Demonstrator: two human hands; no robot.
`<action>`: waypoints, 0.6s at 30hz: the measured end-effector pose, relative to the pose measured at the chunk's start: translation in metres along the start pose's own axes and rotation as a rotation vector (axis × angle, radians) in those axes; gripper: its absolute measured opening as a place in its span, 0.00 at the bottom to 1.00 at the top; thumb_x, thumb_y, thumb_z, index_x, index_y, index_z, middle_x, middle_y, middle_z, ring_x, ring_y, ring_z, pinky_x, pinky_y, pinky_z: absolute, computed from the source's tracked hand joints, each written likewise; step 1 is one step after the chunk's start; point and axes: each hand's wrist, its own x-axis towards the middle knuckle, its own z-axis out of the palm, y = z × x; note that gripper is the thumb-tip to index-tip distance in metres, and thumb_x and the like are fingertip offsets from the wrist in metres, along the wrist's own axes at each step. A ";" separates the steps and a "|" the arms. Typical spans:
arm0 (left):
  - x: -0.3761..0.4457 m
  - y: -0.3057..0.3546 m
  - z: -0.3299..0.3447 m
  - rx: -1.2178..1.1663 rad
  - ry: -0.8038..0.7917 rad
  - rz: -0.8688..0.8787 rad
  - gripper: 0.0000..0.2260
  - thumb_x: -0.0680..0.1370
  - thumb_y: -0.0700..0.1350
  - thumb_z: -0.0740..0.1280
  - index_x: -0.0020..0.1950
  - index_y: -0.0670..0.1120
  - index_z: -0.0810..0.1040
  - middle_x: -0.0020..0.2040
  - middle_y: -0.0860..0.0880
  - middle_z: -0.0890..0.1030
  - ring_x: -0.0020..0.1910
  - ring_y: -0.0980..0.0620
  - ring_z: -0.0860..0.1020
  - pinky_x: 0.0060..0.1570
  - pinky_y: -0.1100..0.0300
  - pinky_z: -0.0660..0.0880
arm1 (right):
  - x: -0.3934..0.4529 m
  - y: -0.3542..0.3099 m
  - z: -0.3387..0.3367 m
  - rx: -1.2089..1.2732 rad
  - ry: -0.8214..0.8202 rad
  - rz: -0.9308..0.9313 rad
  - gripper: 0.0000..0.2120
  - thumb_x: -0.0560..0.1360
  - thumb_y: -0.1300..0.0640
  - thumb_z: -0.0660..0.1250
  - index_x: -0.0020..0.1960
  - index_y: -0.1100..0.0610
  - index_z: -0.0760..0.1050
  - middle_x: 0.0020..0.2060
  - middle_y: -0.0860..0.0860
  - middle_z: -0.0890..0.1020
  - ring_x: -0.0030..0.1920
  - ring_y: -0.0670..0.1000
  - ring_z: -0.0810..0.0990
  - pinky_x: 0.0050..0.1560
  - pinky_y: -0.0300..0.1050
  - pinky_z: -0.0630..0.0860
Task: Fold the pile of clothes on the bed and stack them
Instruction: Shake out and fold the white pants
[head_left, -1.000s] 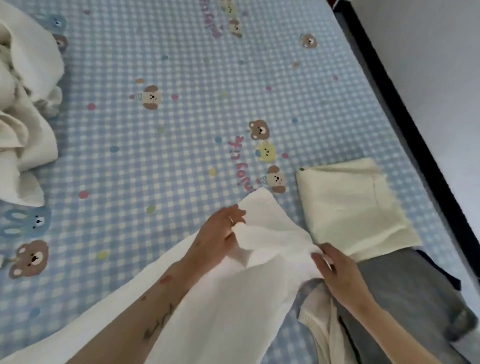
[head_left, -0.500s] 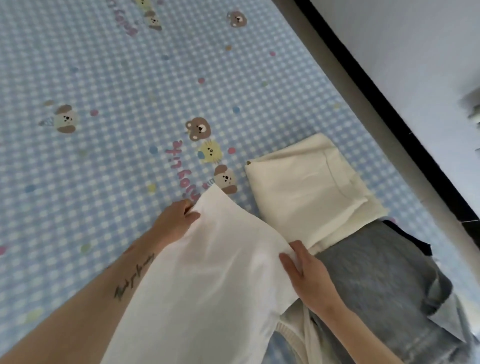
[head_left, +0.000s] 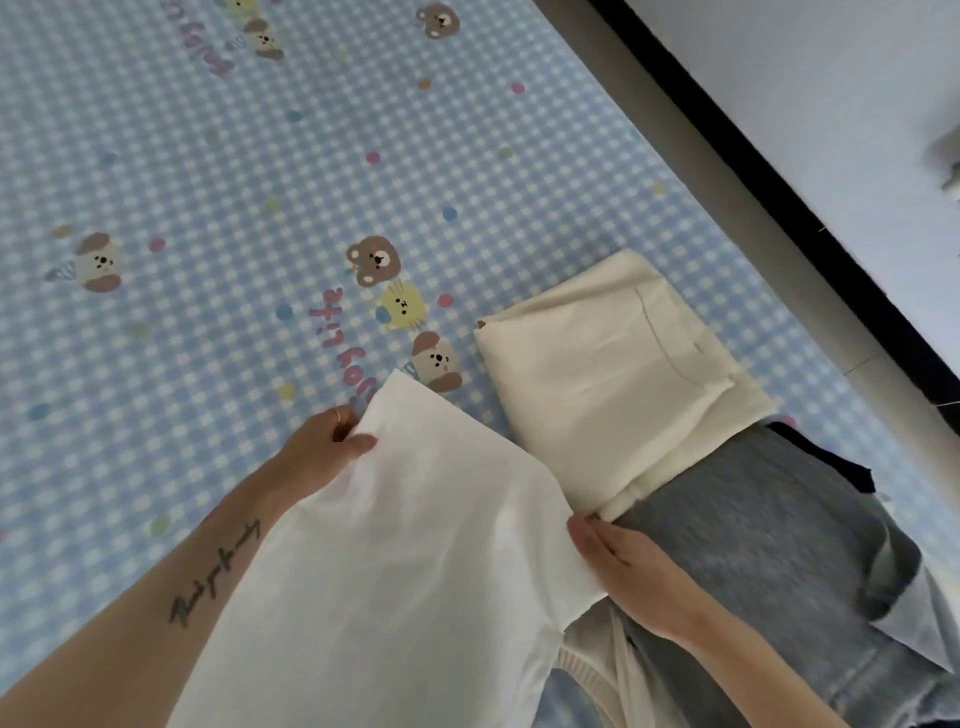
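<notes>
A white garment (head_left: 405, 551) lies spread flat on the blue checked bed sheet (head_left: 218, 171) in front of me. My left hand (head_left: 324, 449) pinches its far left edge near the top corner. My right hand (head_left: 631, 574) grips its right edge with the fingers curled under the cloth. To the right lies a folded cream garment (head_left: 608, 379), which rests on a grey garment (head_left: 753, 525). A dark piece (head_left: 841, 462) and a denim piece (head_left: 893, 587) show from under the grey one.
The bed's right edge (head_left: 737, 171) runs diagonally, with a black strip (head_left: 810, 218) and pale floor (head_left: 831, 78) beyond it. A ribbed cream knit (head_left: 592, 670) shows beneath the white garment at the bottom.
The white garment has gone from bunched to flat and smooth, with my hands now apart at its two edges. The view swung right, so the unfolded pile on the left is out of sight.
</notes>
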 end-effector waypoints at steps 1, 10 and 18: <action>0.000 0.001 0.000 -0.005 -0.006 0.001 0.14 0.77 0.45 0.67 0.35 0.47 0.65 0.32 0.49 0.69 0.32 0.51 0.67 0.32 0.57 0.61 | 0.001 -0.001 0.002 -0.043 0.000 -0.009 0.23 0.81 0.45 0.52 0.46 0.61 0.78 0.42 0.52 0.82 0.42 0.48 0.79 0.45 0.41 0.73; 0.003 -0.003 -0.004 -0.185 -0.026 -0.059 0.11 0.74 0.41 0.70 0.35 0.45 0.70 0.33 0.48 0.74 0.32 0.51 0.72 0.33 0.60 0.65 | 0.000 0.011 -0.019 0.059 0.297 0.043 0.09 0.73 0.48 0.70 0.38 0.51 0.76 0.33 0.51 0.79 0.33 0.46 0.75 0.35 0.39 0.70; 0.016 0.016 0.023 -0.198 0.261 0.012 0.07 0.73 0.37 0.68 0.49 0.44 0.74 0.44 0.48 0.79 0.44 0.47 0.76 0.41 0.57 0.70 | 0.008 0.030 -0.010 0.058 0.535 0.047 0.06 0.73 0.53 0.70 0.47 0.49 0.73 0.41 0.43 0.80 0.44 0.45 0.79 0.40 0.42 0.73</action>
